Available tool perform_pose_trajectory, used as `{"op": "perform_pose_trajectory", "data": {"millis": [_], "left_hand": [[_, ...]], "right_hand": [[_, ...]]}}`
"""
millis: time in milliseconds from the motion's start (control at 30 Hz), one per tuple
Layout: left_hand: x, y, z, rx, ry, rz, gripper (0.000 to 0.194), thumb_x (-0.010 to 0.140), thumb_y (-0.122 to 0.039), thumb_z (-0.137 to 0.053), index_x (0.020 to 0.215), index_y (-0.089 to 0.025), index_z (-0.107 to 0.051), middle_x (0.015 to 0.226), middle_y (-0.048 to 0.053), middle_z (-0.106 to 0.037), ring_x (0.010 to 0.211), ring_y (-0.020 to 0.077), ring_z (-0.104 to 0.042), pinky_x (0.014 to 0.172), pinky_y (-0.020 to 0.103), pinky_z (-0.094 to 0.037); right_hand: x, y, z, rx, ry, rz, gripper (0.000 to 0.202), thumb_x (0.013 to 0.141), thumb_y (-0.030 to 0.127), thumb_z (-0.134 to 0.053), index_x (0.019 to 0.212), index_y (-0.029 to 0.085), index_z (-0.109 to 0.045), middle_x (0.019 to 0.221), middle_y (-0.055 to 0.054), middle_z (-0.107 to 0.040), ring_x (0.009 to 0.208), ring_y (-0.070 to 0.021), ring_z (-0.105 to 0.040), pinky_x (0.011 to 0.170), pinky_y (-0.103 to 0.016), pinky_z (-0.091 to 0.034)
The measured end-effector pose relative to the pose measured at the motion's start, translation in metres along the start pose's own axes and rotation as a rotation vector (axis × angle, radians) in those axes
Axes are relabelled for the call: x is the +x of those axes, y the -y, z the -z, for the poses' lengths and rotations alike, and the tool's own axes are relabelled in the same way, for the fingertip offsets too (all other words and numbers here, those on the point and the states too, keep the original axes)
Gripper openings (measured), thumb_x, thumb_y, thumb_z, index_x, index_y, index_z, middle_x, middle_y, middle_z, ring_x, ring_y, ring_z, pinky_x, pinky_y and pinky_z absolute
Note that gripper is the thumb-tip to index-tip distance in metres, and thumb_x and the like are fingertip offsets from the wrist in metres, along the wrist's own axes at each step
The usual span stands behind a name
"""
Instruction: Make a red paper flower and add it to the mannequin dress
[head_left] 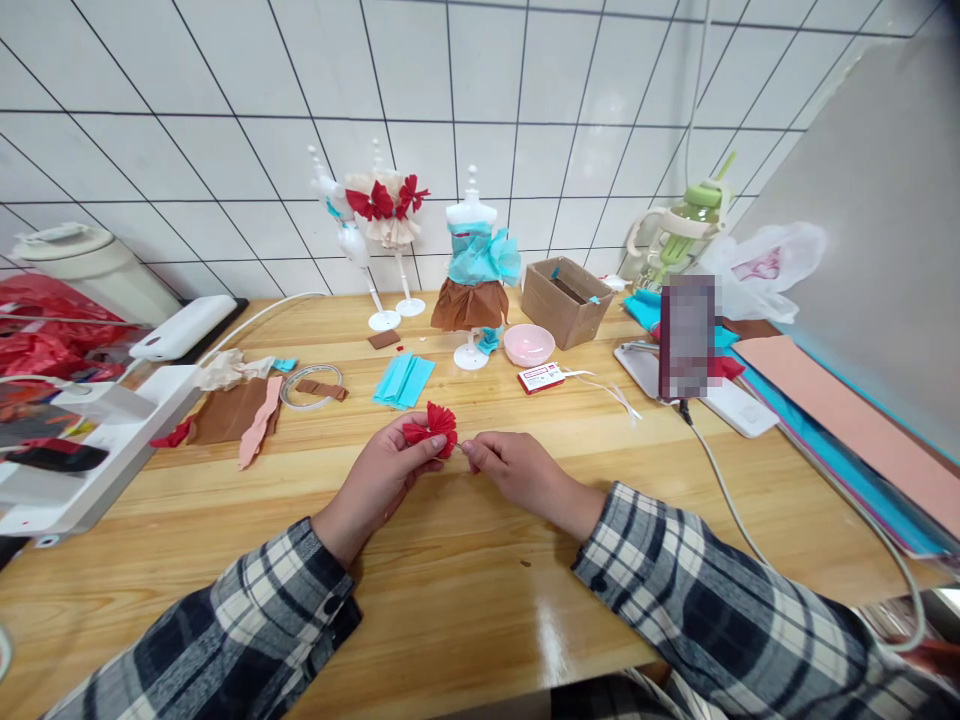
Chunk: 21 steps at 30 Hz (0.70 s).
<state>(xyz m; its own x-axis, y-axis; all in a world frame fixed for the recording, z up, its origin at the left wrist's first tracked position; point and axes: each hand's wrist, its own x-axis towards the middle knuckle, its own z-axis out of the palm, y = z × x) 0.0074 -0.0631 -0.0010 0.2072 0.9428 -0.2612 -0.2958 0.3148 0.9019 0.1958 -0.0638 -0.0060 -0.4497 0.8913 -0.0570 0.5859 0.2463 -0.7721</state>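
Nearer than the bowl (pixel 529 345), my left hand (pixel 386 468) pinches a flower (pixel 441 422) — pleated, seemingly unfinished; my right hand (pixel 514 468) pinches thread (pixel 458 446), perhaps.

Ruffled piece (pixel 442 418): red. Sleeves (pixel 259 600): dark, grey and white plaid. Dress form (pixel 471 214): white; bodice (pixel 472 256) turquoise, skirt (pixel 469 305) brown. Folded paper (pixel 403 381): turquoise (near match to bodice). Bowl (pixel 529 359): pale pink. Tabletop (pixel 465 580): honey-yellow, wood-grained. Wall (pixel 487 70): white, dark grid lines.
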Motion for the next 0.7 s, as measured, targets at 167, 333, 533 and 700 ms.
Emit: {"op": "perform_pose_trajectory", "data": {"millis": [167, 333, 533, 700], "left_hand": [[-0.0007, 0.0000, -0.0003, 0.007, -0.010, -0.005, 0.026, 0.067, -0.018, -0.077, 0.090, -0.017, -0.064, 0.080, -0.001, -0.069, 0.068, 0.0087, -0.062, 0.063, 0.018, -0.049], [-0.0006, 0.0003, -0.0005, 0.004, -0.010, -0.006, 0.026, 0.066, -0.017, -0.077, 0.090, -0.017, -0.065, 0.081, -0.001, -0.069, 0.068, 0.0088, -0.062, 0.064, 0.018, -0.049], [0.0000, 0.0001, -0.0001, 0.013, 0.002, -0.002, 0.025, 0.068, -0.018, -0.076, 0.091, -0.017, -0.064, 0.082, -0.001, -0.069, 0.068, 0.0075, -0.061, 0.065, 0.017, -0.049], [-0.0005, 0.0004, 0.0009, -0.001, 0.014, -0.004, 0.021, 0.071, -0.018, -0.074, 0.090, -0.018, -0.065, 0.081, -0.001, -0.068, 0.068, 0.0075, -0.061, 0.064, 0.017, -0.049]], "right_hand": [[0.0007, -0.0007, -0.0004, 0.007, -0.003, 0.002, 0.047, 0.094, 0.051, -0.032, 0.069, 0.019, -0.055, 0.066, 0.002, -0.058, 0.062, -0.0103, -0.049, 0.057, -0.022, -0.030], [0.0009, -0.0009, -0.0004, 0.000, -0.003, 0.003, 0.046, 0.093, 0.050, -0.033, 0.067, 0.019, -0.053, 0.064, 0.002, -0.056, 0.061, -0.0104, -0.047, 0.057, -0.022, -0.029], [0.0013, -0.0011, -0.0008, -0.015, 0.000, -0.002, 0.046, 0.093, 0.051, -0.034, 0.065, 0.019, -0.051, 0.062, 0.002, -0.055, 0.060, -0.0105, -0.047, 0.056, -0.022, -0.028], [0.0017, -0.0027, -0.0002, 0.011, -0.008, 0.006, 0.048, 0.094, 0.051, -0.031, 0.068, 0.019, -0.055, 0.066, 0.001, -0.059, 0.063, -0.0109, -0.050, 0.058, -0.022, -0.030]]}}
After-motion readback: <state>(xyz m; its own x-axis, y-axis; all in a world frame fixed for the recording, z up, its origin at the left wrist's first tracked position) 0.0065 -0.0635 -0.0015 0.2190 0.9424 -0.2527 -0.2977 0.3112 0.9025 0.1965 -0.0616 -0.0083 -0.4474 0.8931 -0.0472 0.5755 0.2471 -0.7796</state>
